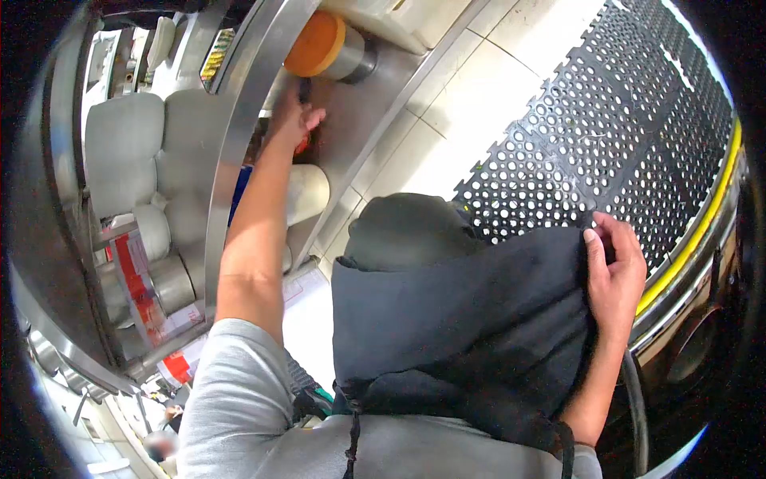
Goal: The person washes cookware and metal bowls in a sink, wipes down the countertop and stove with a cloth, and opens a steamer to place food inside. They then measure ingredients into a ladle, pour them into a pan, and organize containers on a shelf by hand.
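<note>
My left hand (297, 120) reaches into a low steel shelf (359, 120), beside a round container with an orange lid (315, 46). It is blurred, and the shelf edge partly hides it. A small dark piece (305, 89) lies right at the hand; whether I grip it I cannot tell. Something red shows just below the fingers, too hidden to name. My right hand (616, 267) pinches the upper edge of the black apron (463, 319) between thumb and fingers. The apron is spread across my lap, over a bent knee (407, 231).
A cream rounded container (307, 194) stands on the shelf near my forearm. White bins (407, 20) are at its far end. Black perforated mats (590, 128) cover part of the tiled floor (439, 104). A yellow-edged unit (678, 247) borders the right. Another person (162, 447) appears blurred, lower left.
</note>
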`<state>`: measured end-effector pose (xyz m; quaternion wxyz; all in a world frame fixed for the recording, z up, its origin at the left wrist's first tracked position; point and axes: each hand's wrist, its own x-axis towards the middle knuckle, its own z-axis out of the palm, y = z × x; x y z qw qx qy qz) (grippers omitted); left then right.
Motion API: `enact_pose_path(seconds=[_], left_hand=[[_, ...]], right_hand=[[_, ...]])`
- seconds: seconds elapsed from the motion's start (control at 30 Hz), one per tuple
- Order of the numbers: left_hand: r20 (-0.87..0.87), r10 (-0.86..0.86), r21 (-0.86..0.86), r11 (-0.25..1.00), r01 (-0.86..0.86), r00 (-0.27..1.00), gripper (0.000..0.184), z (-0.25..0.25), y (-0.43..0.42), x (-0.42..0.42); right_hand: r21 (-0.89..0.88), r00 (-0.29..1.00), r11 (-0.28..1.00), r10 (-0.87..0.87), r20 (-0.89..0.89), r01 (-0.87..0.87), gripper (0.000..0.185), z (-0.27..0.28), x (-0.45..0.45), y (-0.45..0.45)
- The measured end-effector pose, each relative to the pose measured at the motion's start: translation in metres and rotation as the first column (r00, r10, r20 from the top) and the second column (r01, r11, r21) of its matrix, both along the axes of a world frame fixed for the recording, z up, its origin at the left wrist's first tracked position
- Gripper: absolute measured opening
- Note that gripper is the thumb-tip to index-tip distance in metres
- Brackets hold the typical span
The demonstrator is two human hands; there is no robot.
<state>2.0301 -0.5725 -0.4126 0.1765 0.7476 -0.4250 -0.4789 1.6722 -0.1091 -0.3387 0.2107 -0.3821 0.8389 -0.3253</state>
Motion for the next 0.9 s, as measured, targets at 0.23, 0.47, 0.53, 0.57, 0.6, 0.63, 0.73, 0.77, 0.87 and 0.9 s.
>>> enact_pose_path(seconds=[0.23,0.47,0.53,0.57,0.6,0.63,0.73,0.77,0.87,0.9], left_hand=[[-0.814,0.275,-0.005,0.878,-0.479,0.512,0.041,-0.077,-0.136,0.086],[-0.775,0.233,-0.103,0.871,-0.48,0.588,0.044,-0.036,-0.068,0.086],[-0.731,0.24,-0.131,0.87,-0.476,0.639,0.045,-0.013,-0.026,0.065],[-0.708,0.244,-0.146,0.867,-0.476,0.662,0.046,-0.001,0.0,0.05],[-0.692,0.243,-0.154,0.87,-0.469,0.679,0.046,0.009,0.018,0.036],[-0.675,0.25,-0.167,0.865,-0.474,0.694,0.047,0.023,0.042,0.024],[-0.631,0.29,-0.211,0.829,-0.518,0.72,0.048,0.06,0.103,-0.01],[-0.634,0.283,-0.208,0.833,-0.512,0.719,0.049,0.066,0.112,-0.011],[-0.656,0.347,-0.072,0.855,-0.514,0.67,0.055,0.075,0.12,0.0],[-0.602,0.503,0.035,0.792,-0.609,0.62,0.056,0.085,0.126,-0.015]], right_hand=[[0.061,0.994,0.998,-0.008,-0.106,0.015,0.022,0.002,-0.001,-0.002],[0.161,0.969,0.983,0.127,-0.211,-0.093,0.022,0.037,0.022,-0.012],[0.226,0.982,0.969,0.136,-0.131,-0.104,0.024,0.067,0.036,-0.012],[0.237,0.985,0.965,0.14,-0.097,-0.114,0.025,0.08,0.041,-0.011],[0.248,0.987,0.961,0.143,-0.066,-0.123,0.025,0.09,0.047,-0.009],[0.272,0.987,0.953,0.151,-0.05,-0.132,0.026,0.098,0.052,-0.007],[0.325,0.984,0.93,0.175,0.018,-0.171,0.027,0.121,0.064,-0.002],[0.332,0.984,0.926,0.175,0.046,-0.18,0.027,0.127,0.069,0.0],[0.349,0.981,0.918,0.153,0.12,-0.186,0.029,0.143,0.077,0.004],[0.355,0.979,0.917,0.137,0.151,-0.183,0.03,0.151,0.08,0.005]])
